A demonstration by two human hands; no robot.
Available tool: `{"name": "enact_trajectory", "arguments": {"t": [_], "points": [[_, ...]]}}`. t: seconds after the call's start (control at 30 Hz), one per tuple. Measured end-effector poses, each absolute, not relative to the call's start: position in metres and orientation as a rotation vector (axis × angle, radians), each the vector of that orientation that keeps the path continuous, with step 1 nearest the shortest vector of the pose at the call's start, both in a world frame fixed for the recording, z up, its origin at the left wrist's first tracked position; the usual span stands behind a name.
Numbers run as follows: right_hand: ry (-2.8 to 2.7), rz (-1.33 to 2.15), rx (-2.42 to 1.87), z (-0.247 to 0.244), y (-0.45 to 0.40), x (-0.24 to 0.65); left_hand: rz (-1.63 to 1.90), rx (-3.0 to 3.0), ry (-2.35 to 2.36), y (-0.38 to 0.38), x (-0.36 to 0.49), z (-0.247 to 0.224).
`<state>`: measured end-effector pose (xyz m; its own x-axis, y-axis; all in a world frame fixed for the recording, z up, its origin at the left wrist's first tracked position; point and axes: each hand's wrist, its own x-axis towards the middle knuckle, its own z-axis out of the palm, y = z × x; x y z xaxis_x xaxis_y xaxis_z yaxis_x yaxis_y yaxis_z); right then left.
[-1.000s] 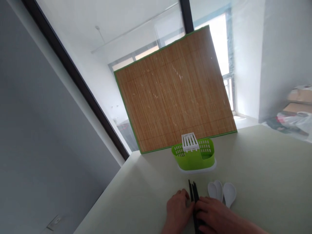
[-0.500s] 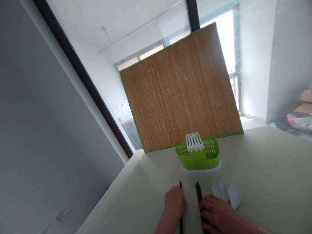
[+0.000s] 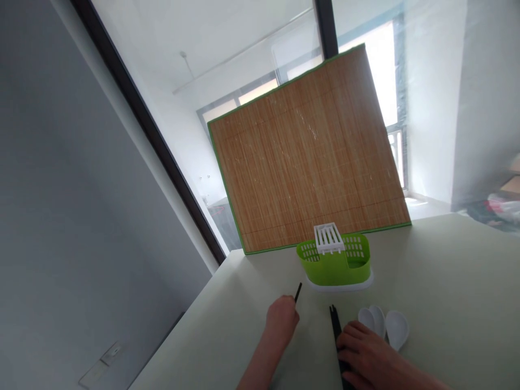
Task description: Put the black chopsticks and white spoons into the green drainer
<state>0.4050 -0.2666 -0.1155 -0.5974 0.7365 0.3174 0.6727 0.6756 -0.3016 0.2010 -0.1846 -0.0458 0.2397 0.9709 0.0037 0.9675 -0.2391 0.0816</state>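
While the left hand (image 3: 282, 320) is closed around a black chopstick (image 3: 298, 291), the chopstick's end pokes out past the knuckles, slanting up and to the right toward the basket. The fist hides the rest of it, so whether the grip takes in one stick or a pair cannot be told. To the right of that hand, and well apart from it, a bundle of black chopsticks (image 3: 336, 325) lies on the table (image 3: 450, 276), tips pointing away from the person. The right hand (image 3: 368, 352) lies over the bundle from its right side, fingers bent and set close together against the sticks; how firmly they press cannot be told.

Just beyond the right hand are three white spoons (image 3: 397, 326), bowls facing up, two overlapping and the third beside them, their handles partly hidden by the hand. Farther out, past both hands, a green basket (image 3: 333, 275) with slotted walls stands upright on a white base (image 3: 352, 287), and a white slatted rack (image 3: 329, 238) sits across its top. Behind it a bamboo mat (image 3: 309, 157) with green edging stands against a glass partition (image 3: 244, 38).
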Motion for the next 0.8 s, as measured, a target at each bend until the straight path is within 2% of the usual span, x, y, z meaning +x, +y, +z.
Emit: {"name": "enact_trajectory", "arguments": {"t": [0.17,0.27,0.47,0.8], "points": [[-2.309,0.214,-1.169,-0.108,-0.260,0.405,0.865,2.292,1.386,-0.198,0.187,0.009],[-2.171,0.313,-1.252,-0.101,-0.250,0.395,1.064,2.118,1.148,-0.207,0.186,0.019],[-2.109,0.449,-1.342,-0.090,-0.225,0.355,1.110,1.955,1.043,-0.212,0.186,-0.011],[-2.256,0.354,-1.270,-0.117,-0.221,0.340,1.055,1.995,1.052,-0.217,0.173,-0.036]]}}
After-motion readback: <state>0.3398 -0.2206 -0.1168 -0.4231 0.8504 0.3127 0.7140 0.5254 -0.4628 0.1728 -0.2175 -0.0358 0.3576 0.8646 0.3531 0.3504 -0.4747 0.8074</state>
